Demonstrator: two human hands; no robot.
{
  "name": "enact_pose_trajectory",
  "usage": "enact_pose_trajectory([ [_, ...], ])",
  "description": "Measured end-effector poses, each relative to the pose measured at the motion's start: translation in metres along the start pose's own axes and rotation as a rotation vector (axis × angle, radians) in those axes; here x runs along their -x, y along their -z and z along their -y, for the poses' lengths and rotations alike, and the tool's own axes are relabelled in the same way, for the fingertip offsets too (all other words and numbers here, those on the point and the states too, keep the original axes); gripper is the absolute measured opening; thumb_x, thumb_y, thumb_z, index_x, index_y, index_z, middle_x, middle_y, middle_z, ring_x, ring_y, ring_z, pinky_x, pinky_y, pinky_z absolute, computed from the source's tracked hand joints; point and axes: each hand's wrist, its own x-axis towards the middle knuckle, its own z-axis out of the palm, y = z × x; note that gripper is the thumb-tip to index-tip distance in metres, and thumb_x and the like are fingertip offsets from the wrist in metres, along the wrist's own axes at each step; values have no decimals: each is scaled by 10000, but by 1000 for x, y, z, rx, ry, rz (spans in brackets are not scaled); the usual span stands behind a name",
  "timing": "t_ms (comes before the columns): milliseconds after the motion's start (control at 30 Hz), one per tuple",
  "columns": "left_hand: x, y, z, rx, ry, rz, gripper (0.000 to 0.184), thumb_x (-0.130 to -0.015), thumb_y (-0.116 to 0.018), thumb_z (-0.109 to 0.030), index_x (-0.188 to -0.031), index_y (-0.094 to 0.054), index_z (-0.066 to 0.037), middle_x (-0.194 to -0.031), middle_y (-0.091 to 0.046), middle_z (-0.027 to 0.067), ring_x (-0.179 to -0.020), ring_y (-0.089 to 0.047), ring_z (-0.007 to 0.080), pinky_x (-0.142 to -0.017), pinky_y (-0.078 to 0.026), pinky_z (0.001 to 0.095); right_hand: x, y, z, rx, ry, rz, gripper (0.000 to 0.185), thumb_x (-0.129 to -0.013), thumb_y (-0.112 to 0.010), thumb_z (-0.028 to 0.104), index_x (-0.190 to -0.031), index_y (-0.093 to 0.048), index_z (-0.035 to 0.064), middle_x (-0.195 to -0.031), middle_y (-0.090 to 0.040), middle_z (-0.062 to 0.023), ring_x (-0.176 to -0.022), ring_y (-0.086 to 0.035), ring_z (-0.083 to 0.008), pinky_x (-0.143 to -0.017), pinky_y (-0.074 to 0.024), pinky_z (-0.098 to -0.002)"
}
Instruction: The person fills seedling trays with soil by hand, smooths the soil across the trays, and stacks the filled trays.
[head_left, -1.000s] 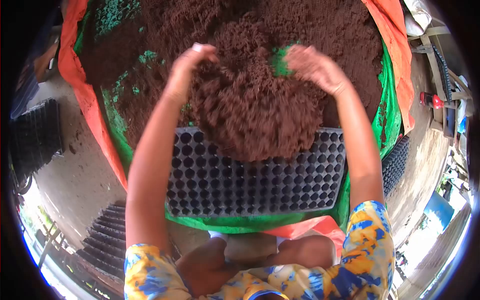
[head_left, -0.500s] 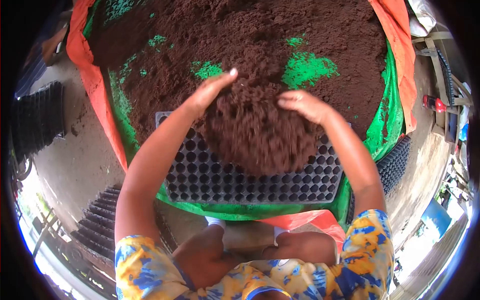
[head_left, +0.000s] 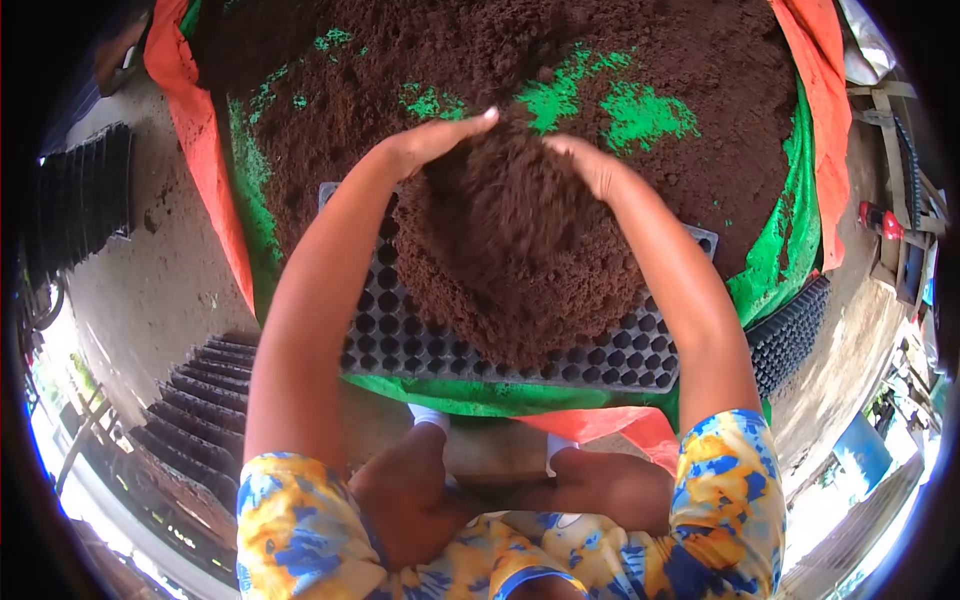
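Observation:
A heap of dark brown loose soil [head_left: 520,290] covers the middle of a black seedling tray [head_left: 650,350], whose round cells show along the front and sides. At the tray's far side, my left hand [head_left: 440,140] reaches in from the left with its fingers stretched out against the soil. Opposite it, my right hand [head_left: 585,165] is curved inward, fingers extended and partly hidden by soil. Between both palms the soil is blurred by motion. Neither hand is closed around it.
More soil lies behind on a green sheet [head_left: 650,115] with orange edging [head_left: 190,120]. Stacked black trays stand at the left [head_left: 85,205], lower left [head_left: 205,400] and right [head_left: 790,330]. A red bottle [head_left: 880,220] is at the far right.
My hands have come closer together, bringing soil toward the tray. The heap has settled there, and more green sheet shows behind it. The view has shifted slightly.

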Motion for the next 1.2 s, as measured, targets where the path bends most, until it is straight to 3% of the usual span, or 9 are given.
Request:
enact_pose_trajectory([
  [133, 47, -8, 29, -220, -173, 142, 790, -796, -364, -676, -1265, -436, -45, -1307, -383, 201, -1254, -317, 286, -1041, -237, 373, 40, -7, -63, 539, 603, 334, 313, -817, -573, 207, -1068, -581, 21, -1064, -608, -68, -1019, -535, -130, -891, -400, -283],
  [233, 38, 16, 60, -217, -574, -149, 615, -834, -435, -564, -1120, -563, -36, -1160, -504, 178, -1118, -455, 290, -957, -344, 393, 94, 17, -21, 320, 630, -230, 290, -866, -501, 275, -1033, -610, 64, -1020, -615, -57, -878, -588, -134, -764, -462, -291],
  [333, -3, 32, 80, -262, -254, -574, 555, -818, -517, -495, -1113, -563, -27, -1040, -573, 179, -1030, -524, 287, -919, -386, 355, 67, 116, -43, -150, 548, -863, 299, -875, -493, 274, -1087, -575, 79, -1058, -592, -45, -863, -564, -85, -691, -444, -237],
  [500, 0, -21, 35, 284, -248, -382, 544, -797, -603, -414, -1130, -543, 12, -1091, -581, 144, -1039, -522, 204, -900, -392, 308, 13, 54, -52, 37, 520, -520, 323, -857, -511, 265, -1144, -565, 127, -1240, -512, -31, -1203, -393, -205, -1037, -197, -352],
  [700, 60, -56, 49, -8, -536, -13, 539, -858, -526, -398, -1221, -468, -4, -1198, -507, 171, -1133, -463, 238, -973, -333, 324, 73, -52, -69, 515, 444, -61, 377, -873, -531, 293, -1121, -562, 10, -1130, -574, -67, -1060, -506, -147, -918, -372, -264],
  [833, 123, -36, 91, 72, -752, -445, 346, -807, -613, -203, -1108, -558, -42, -1123, -550, 161, -1073, -504, 287, -941, -368, 370, 116, -13, -70, 628, 564, -314, 288, -881, -498, 231, -1097, -575, 57, -1107, -593, -80, -996, -566, -211, -868, -434, -353],
  [933, 128, -23, 187, -387, -260, -1140, 361, -799, -620, -195, -1122, -538, -55, -1127, -506, 164, -1009, -500, 312, -870, -401, 384, 111, 50, -102, 1446, 588, -845, 320, -770, -587, 142, -1086, -561, 103, -1066, -567, -90, -1025, -501, -286, -880, -388, -396],
  [1033, 117, -32, 267, 540, -118, -708, 293, -785, -642, -212, -950, -555, 14, -827, -577, 109, -801, -544, 191, -759, -423, 303, 101, 51, -96, 1531, 497, -868, 281, -753, -610, 150, -1028, -567, 109, -981, -573, -82, -972, -514, -277, -859, -388, -398],
  [1200, 100, -17, 231, 287, -117, -917, 215, -784, -638, -219, -847, -581, -22, -742, -589, 76, -696, -538, 152, -665, -431, 293, 86, 66, -73, 1611, 479, -942, 255, -731, -630, 135, -970, -540, 130, -942, -544, -68, -966, -504, -265, -850, -373, -423],
])
